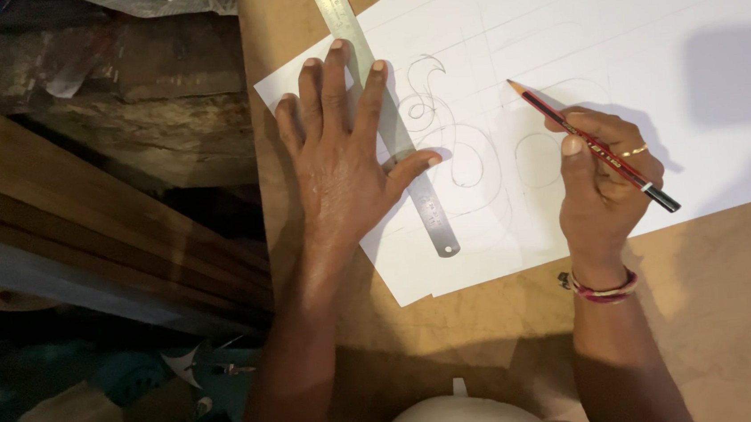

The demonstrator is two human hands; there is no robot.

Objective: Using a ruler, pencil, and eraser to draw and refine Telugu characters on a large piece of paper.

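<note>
Head view, looking down on a brown board table (pixel 740 298). Left hand (pixel 341 165) lies flat, fingers spread wide, gripping nothing; palm and fingers press on a steel ruler (pixel 402 146) and on the white sheet of paper (pixel 696 79) under it. Ruler runs at a slant from the top edge down toward the sheet's lower edge, its rounded end just past the thumb. Right hand (pixel 600 175) is curled closed around a red and black pencil (pixel 594 145), held tilted, sharpened tip pointing up and left, at the paper beside faint curling pencil lines (pixel 440 117). Ring on one finger, bangles (pixel 605 289) at the right wrist. Wooden planks (pixel 81 216) lie left of the table.
</note>
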